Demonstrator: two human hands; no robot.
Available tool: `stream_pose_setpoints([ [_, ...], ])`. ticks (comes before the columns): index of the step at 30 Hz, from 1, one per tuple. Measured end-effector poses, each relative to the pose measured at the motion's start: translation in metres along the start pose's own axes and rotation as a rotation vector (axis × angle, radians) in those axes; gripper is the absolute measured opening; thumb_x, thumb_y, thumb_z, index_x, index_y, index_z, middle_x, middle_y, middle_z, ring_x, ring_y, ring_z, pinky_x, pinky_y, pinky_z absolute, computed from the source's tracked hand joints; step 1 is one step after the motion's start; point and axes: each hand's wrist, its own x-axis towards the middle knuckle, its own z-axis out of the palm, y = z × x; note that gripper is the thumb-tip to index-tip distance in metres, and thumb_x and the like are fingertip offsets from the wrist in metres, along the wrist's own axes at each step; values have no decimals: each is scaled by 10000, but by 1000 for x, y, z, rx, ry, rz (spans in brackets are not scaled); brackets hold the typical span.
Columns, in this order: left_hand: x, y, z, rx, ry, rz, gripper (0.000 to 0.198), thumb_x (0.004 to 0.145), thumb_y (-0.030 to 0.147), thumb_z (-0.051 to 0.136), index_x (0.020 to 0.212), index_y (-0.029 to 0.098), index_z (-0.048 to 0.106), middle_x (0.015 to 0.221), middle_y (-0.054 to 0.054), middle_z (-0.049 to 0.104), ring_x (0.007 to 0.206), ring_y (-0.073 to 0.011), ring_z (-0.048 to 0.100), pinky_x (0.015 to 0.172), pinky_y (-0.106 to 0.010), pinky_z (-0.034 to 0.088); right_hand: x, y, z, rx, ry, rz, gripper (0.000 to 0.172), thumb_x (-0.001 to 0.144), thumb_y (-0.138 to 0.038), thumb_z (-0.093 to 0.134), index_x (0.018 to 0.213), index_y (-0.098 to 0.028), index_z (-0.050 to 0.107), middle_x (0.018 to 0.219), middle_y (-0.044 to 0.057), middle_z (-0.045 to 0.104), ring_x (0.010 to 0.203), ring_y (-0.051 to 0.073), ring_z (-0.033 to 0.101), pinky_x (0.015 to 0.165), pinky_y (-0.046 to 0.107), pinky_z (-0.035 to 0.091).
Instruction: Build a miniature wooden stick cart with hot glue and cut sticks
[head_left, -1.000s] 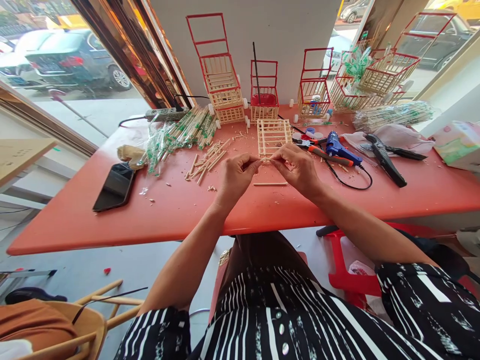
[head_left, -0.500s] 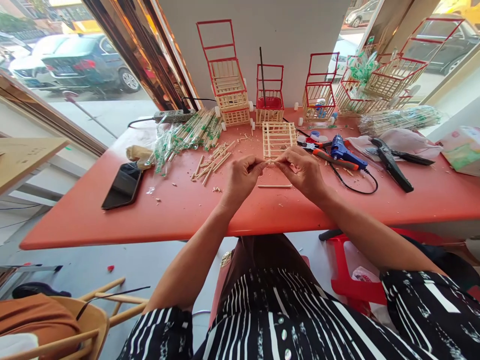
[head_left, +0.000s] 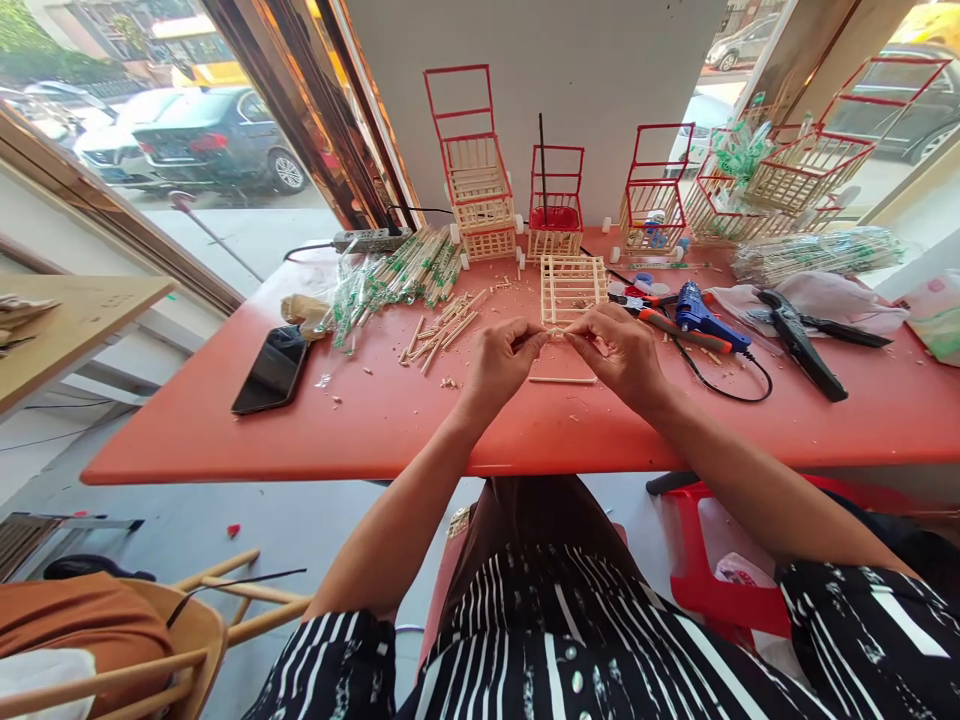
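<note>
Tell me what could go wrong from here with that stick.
The thin stick, pinched between the left hand and right hand, might snap or slip. It sits just before the wooden grid, so a jerk could knock that. The black cord loops near the right wrist and could snag.

Black short-sleeved top (head_left: 570,650) with white stripes, dark brown garment (head_left: 525,520) over the lap.

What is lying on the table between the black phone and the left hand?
In the head view, a loose pile of short wooden sticks and scattered wood chips lie between the phone and left hand.
</note>
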Motion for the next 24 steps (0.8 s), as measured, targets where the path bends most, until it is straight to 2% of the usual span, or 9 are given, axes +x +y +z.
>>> stream_pose_setpoints([
  [5, 0, 2, 1, -5, 10, -5, 148, 873, 193, 708, 726, 195, 733, 647, 16, 674, 618, -138, 594, 634, -250, 483, 0, 1, 0, 13, 7, -27, 319, 1090, -427, 619, 842, -233, 668, 802, 30, 620, 771, 200, 554, 747, 351, 444],
  [13, 0, 1, 0, 0, 4, 1, 188, 886, 259, 718, 709, 195, 721, 640, 11, 653, 639, -149, 596, 644, -260, 484, 0, 1, 0, 15, 9, -23, 422, 1105, -544, 561, 839, -239, 680, 780, 33, 601, 772, 210, 549, 758, 362, 452],
  [16, 0, 0, 0, -8, 4, 3, 204, 887, 282, 724, 701, 197, 715, 638, 10, 646, 636, -149, 585, 632, -262, 475, 0, 0, 1, 10, 4, -13, 416, 1105, -537, 561, 837, -241, 674, 795, 38, 609, 780, 212, 552, 764, 367, 454],
  [24, 0, 0, 1, -31, -2, -11, 169, 867, 203, 716, 699, 194, 723, 620, 23, 628, 613, -137, 566, 623, -258, 454, -2, 0, 2, 14, 0, -22, 385, 1106, -505, 576, 846, -237, 674, 825, 41, 617, 817, 215, 571, 775, 363, 451],
])
